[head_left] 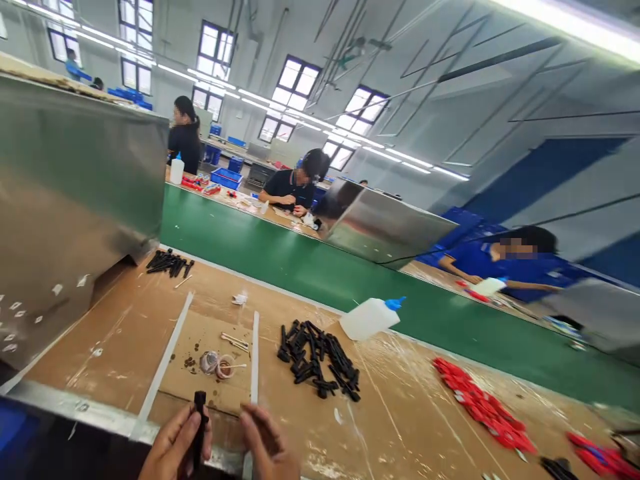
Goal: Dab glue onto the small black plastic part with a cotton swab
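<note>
My left hand [175, 447] sits at the bottom edge of the head view and grips a slim black plastic part [199, 427] held upright. My right hand [267, 443] is just to its right, fingers curled, with nothing visible in it. Ahead of my hands, on a cardboard sheet, lie a small round glue dish [216, 364] and thin sticks [234, 341]. Farther right is a pile of black plastic parts [317, 360]. A white squeeze bottle with a blue cap [370, 317] lies on its side beyond the pile.
A green conveyor belt [320, 273] runs across behind the bench. Red parts [483, 407] are spread at the right, more black parts [167, 262] at the far left. A metal panel [65, 200] stands at left. Other people work across the belt.
</note>
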`<state>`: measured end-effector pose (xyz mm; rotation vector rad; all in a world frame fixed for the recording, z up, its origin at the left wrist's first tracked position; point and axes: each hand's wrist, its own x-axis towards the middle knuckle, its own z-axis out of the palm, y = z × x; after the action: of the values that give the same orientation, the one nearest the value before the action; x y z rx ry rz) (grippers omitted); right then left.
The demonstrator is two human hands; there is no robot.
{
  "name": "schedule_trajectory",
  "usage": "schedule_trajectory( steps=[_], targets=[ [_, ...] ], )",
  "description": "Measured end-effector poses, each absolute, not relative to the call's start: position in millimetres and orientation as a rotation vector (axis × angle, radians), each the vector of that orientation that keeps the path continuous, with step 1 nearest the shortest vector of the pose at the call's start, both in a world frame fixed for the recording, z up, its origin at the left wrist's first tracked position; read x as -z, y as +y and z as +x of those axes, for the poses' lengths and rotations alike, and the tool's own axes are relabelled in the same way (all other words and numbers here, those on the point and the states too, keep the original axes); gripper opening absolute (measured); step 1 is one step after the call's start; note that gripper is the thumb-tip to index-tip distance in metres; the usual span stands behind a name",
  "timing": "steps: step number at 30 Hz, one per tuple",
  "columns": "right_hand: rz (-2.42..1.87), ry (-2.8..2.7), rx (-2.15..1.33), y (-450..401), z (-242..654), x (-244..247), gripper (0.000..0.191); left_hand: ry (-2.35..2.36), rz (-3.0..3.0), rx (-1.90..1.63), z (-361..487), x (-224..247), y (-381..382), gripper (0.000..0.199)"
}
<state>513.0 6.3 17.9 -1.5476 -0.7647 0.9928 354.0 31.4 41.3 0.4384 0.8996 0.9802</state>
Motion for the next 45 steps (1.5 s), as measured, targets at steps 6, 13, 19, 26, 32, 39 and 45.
schedule_trajectory(
  steps=[6,13,19,26,32,39,45],
  targets=[
    [-1.661,-1.069,-0.804,63.6,529.3,-47.9,0.049,0.664,0.185,-0.896,357.8,-36.4,43.7,0.052],
    [-1.588,-1.403,-0.707,72.6,510.0,-57.9,0.026,0.581,0.105,-0.835,357.3,-31.5,44.9,0.046],
    [-1.716,-1.42,-0.415,66.5,523.2,-59.7,0.029,0.585,0.065,-0.823,358.2,-27.4,45.9,0.05],
    [-1.738,-1.225,-0.36,62.2,527.9,-51.9,0.035,0.599,0.057,-0.805,358.6,-24.8,45.3,0.051],
    [-1.74,-0.868,-0.548,54.4,515.7,-62.9,0.046,0.602,0.081,-0.803,360.2,-19.6,45.7,0.052],
    [-1.704,-0.849,-0.486,33.6,492.1,-45.6,0.045,0.605,0.08,-0.802,361.1,-24.0,46.7,0.049],
    [-1.618,-0.983,-0.408,33.6,481.9,-40.7,0.035,0.596,0.073,-0.784,360.8,-22.9,46.5,0.05]
  ],
)
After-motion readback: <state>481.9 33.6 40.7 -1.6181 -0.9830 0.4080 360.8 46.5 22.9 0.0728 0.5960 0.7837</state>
